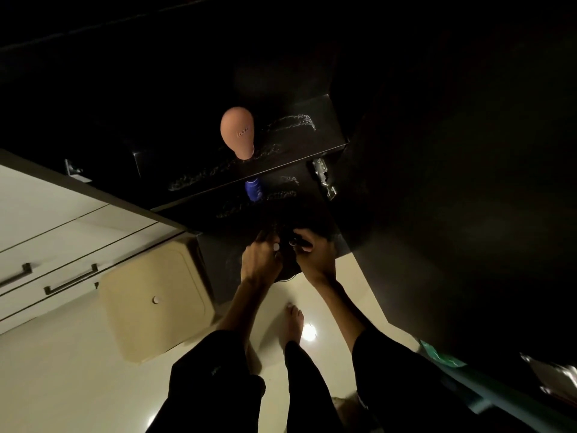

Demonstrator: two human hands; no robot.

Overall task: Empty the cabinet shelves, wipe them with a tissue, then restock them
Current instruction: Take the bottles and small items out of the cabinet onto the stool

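The dark cabinet stands open, and its upper shelf and lower shelf show wet wipe streaks. A tan, bulb-shaped bottle stands on the upper shelf. A blue bottle sits on the lower shelf, just under the upper shelf's edge. At the cabinet's bottom front, my left hand and my right hand are close together on a dark round object with a small white knob. Fingers of both hands curl around it. It is too dark to tell what the object is.
A beige lidded bin stands on the floor left of the cabinet. White drawers with bar handles are further left. A hinge sticks out at the cabinet's right side. My bare foot is on the glossy floor, and something green lies at the right.
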